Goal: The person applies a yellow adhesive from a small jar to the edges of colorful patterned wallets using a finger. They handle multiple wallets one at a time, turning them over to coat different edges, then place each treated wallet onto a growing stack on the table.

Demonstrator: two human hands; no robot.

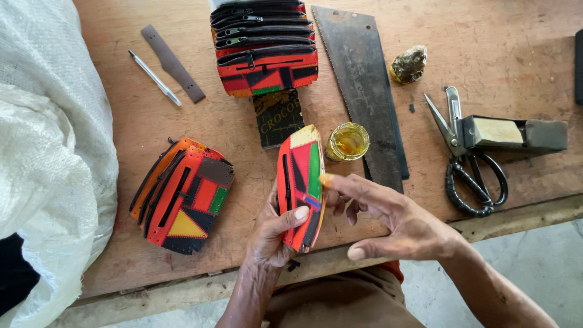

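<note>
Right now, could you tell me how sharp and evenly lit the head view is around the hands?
Head view: soft, even daylight with faint shadows; the patchwork pouch in the left hand is sharp; the right hand shows slight softness at the fingertips; mild glare on the small yellow jar; the white sack is bright, nearly washed out.

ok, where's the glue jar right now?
Head view: the small jar of yellow glue stands on the table just above the right hand, between the held patchwork pouch and the saw blade.
</note>
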